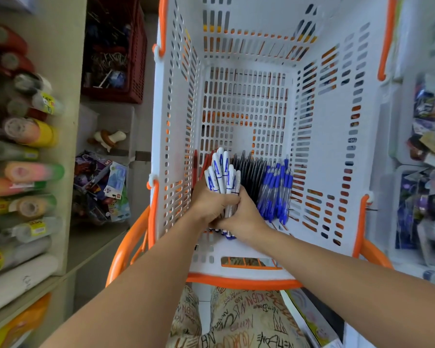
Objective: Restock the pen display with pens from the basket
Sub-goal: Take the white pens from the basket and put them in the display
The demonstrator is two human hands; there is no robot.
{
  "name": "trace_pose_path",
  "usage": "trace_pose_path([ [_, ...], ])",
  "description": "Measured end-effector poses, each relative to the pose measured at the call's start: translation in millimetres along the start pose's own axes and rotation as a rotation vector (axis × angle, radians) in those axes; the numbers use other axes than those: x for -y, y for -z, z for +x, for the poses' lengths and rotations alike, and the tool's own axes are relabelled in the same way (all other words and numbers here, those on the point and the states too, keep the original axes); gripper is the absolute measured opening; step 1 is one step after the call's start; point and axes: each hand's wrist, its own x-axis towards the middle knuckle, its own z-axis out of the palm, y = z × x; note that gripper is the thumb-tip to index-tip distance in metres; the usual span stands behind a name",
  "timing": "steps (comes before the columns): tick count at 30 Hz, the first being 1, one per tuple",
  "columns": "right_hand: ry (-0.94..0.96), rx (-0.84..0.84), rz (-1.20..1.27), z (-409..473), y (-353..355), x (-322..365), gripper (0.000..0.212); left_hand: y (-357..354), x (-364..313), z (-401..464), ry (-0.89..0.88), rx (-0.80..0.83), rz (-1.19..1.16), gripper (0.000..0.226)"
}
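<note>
Seen from the head camera, two bare hands close together around a bundle of white pens (222,172) with blue lettering, low inside a white slotted basket (337,136) with orange handles. The left hand (210,204) wraps its curled fingers round the bundle from the left; the right hand (244,219) clasps it from the right, so the hands touch and hide the middle of the barrels. Above the grip the white caps fan upward; below it only a few blue tips poke out. Just right of the grip lies a row of dark pens (249,172), partly covered by the right hand, and beyond them a cluster of blue-capped clear pens (278,192) against the basket wall. Left of the grip, red pens (195,164) show only as a sliver behind the left hand. Further left, blurred rolls of paper (23,151) lie stacked on a shelf; their labels cannot be read. The display itself is out of frame.
</note>
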Motion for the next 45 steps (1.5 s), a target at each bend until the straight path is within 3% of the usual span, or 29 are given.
trace_pose_path([
  [2,-0.024,0.071,-0.043,-3,4,3,0.105,1,1,1,-0.003,-0.015,-0.010,0.037],
  [6,-0.045,0.302,-0.229,-5,40,41,0.079,2,-2,0,-0.045,0.003,0.007,0.032],
  [8,-0.064,0.393,-0.365,-1,71,70,0.082,1,-1,1,-0.082,0.014,0.016,0.031],
  [11,-0.039,0.308,-0.432,10,98,113,0.077,0,1,3,-0.141,-0.004,0.044,0.034],
  [14,0.241,0.112,-0.395,34,92,144,0.066,-3,0,1,-0.188,0.026,0.083,0.035],
  [17,0.239,0.357,-0.455,51,73,157,0.073,-6,1,0,-0.209,0.076,0.099,0.043],
  [19,0.118,0.582,-0.650,52,59,154,0.084,-6,4,-2,-0.206,0.093,0.114,0.044],
  [21,-0.007,0.690,-0.737,51,47,138,0.091,-6,7,-2,-0.209,0.081,0.147,0.039],
  [25,-0.019,0.616,-0.703,49,44,116,0.095,-7,9,-6,-0.209,0.109,0.181,0.036],
  [29,0.059,0.377,-0.404,34,52,116,0.085,-10,11,-8,-0.190,0.076,0.166,0.034],
  [34,0.092,0.472,-0.489,22,56,119,0.091,-10,7,-21,-0.238,0.067,0.151,0.036],
  [38,0.195,0.263,-0.274,17,66,140,0.087,-9,-16,-45,-0.257,0.105,-0.048,0.037],
  [42,0.230,0.265,-0.113,-11,56,172,0.076,6,-48,-92,-0.295,0.102,-0.292,0.025],
  [45,0.306,0.283,0.013,-44,29,201,0.051,32,-60,-135,-0.358,0.053,-0.500,0.021],
])
